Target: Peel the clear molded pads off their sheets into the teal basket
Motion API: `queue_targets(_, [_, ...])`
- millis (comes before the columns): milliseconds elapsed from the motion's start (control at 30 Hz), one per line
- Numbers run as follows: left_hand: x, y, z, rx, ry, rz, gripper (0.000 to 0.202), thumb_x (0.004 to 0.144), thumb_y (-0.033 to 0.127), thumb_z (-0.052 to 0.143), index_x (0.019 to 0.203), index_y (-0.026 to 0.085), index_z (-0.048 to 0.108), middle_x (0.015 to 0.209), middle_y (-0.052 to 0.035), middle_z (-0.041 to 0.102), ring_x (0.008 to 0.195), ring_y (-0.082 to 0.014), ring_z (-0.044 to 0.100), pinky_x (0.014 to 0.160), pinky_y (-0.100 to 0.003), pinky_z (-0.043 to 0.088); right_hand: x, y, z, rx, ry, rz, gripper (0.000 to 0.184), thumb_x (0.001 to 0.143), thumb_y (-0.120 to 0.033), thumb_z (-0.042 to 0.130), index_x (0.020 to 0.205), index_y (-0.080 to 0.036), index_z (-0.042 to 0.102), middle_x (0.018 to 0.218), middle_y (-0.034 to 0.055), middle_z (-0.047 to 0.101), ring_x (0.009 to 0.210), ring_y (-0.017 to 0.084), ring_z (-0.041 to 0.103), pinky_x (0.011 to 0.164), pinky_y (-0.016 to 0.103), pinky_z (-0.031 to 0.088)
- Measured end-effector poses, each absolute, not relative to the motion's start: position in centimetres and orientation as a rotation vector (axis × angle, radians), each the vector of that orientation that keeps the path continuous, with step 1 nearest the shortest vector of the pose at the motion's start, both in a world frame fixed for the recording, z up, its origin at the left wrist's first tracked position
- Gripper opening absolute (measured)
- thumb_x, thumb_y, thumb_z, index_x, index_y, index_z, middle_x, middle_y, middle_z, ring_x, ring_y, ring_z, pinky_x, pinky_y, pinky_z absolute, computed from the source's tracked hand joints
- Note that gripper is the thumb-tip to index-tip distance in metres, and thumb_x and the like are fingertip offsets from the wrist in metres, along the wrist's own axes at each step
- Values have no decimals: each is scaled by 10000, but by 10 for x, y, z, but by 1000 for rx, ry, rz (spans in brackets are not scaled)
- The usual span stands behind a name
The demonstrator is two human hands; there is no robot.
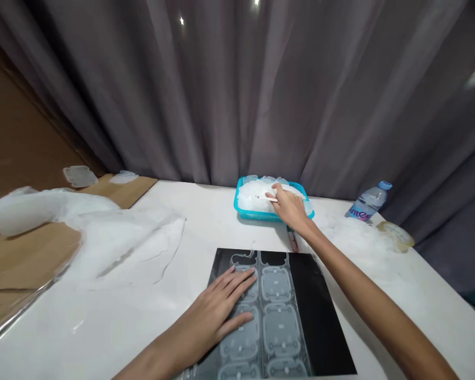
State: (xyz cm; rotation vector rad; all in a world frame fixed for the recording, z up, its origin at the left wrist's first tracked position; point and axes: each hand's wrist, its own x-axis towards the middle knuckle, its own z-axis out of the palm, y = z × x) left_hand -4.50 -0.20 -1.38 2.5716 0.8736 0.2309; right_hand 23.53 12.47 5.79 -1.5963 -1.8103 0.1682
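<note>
"Hands first, in the head view: what is each one doing?"

"Left hand (212,312) lies flat, fingers loosely spread over the moulded plastic sheet (276,287), gripping nothing. Right hand (290,208) is out over the blue tray (257,215), pinching a slim white tool (267,198) between thumb and fingers."

"And the sheet's place?"

"On the black board (322,316), covering the left and middle of it; a strip at the right is bare."

"What could go wrong?"

"If that pinch loosened, I'd expect the tool to drop among the loose pieces (248,197) heaped in the tray. Uneven pressure from the left palm might skid the sheet, since both surfaces look slick. A careless swing of the right arm could also knock the dark-handled cutter (293,240) lying just beyond the board."

"Which way does everything point?"

"The sheet's long axis runs away from the person, roughly toward the tray, two columns side by side. The tool lies nearly crosswise, its dark tip pointing left."
</note>
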Motion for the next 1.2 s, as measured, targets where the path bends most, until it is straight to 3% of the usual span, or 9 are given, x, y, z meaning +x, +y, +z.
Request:
queue_targets(100, [-47,0,-14,2566,871,215,648,1045,556,487,1632,387,270,1683,11,355,1544,-337,334,1204,-550,421,234,100,55,-1607,-1815,105,285,1026,-326,411,1156,-164,606,1015,152,707,973,308,635,845,392,448])
queue_targets(233, [-48,4,-9,2544,858,216,626,1048,551,482,1622,392,289,1675,6,373,1543,-337,332,1208,-553,410,246,38,44,-1487,-1890,149,441,1090,-396,228,998,-217,620,993,96,671,1001,262,596,951,396,448])
queue_targets(367, [-42,6,-1,2495,841,220,559,1054,539,480,1575,367,369,1611,-26,458,1488,-324,405,1192,-543,420,265,-23,28,-1293,-1843,729,532,1104,-521,172,1090,-238,621,893,33,619,733,173,596,723,316,493])
queue_targets(500, [-27,6,3,2472,861,349,427,1022,550,543,1371,305,560,1444,-56,550,1327,-304,517,1105,-495,492,272,-48,19,-1268,-1877,976,364,1091,-464,407,973,-232,662,863,15,632,757,153,635,766,304,495])
queue_targets(667, [4,12,3,2514,843,421,475,1007,583,549,1355,261,532,1436,-89,530,1340,-314,485,1125,-511,457,271,-44,8,-1318,-1752,971,168,973,-384,677,933,-221,677,935,23,686,794,156,663,720,275,510])
queue_targets(933, [31,8,-9,2516,825,395,623,998,579,530,1473,188,432,1572,-165,450,1440,-364,440,1164,-580,411,274,-49,3,-1261,-1870,1033,68,966,-281,699,955,-219,723,960,22,733,895,159,694,831,282,543])
queue_targets(1067, [27,8,-12,2536,781,359,821,923,703,575,1522,172,391,1614,-182,408,1478,-378,400,1184,-587,388,273,-52,2,-1081,-1958,1027,72,975,-249,681,978,-204,736,1014,56,740,973,180,700,903,324,559])
queue_targets(1200, [24,14,-14,2506,731,340,812,929,698,576,1556,221,375,1643,-149,380,1496,-375,381,1208,-588,352,274,-54,-1,-1095,-1967,1015,80,981,-253,673,999,-209,737,998,55,746,931,176,705,861,317,577])
